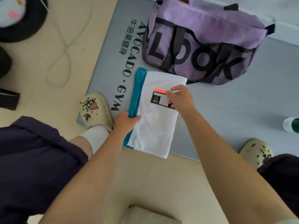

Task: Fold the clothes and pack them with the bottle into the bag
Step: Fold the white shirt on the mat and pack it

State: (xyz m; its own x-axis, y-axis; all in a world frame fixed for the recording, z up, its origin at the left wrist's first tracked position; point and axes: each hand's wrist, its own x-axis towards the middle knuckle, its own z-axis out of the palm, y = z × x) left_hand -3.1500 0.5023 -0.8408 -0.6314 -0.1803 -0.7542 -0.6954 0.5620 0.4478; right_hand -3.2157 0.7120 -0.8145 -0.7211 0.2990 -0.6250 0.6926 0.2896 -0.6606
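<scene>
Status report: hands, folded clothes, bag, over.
Left hand grips stack's left edge; right hand pinches folded white shirt. Purple duffel bag beyond. Nothing between.

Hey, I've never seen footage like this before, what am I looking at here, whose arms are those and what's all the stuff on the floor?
There is no machine here. One camera worn on a person's head looks down at their own bare arms. On the floor lies a grey gym mat. On it sits a purple duffel bag, and nearer the person a folded white garment stacked on a folded teal garment. The left hand grips the stack's edge; the right hand rests its fingers on the white garment's printed patch. A bottle lies at the right edge, partly cut off. The person's clogs show too.
</scene>
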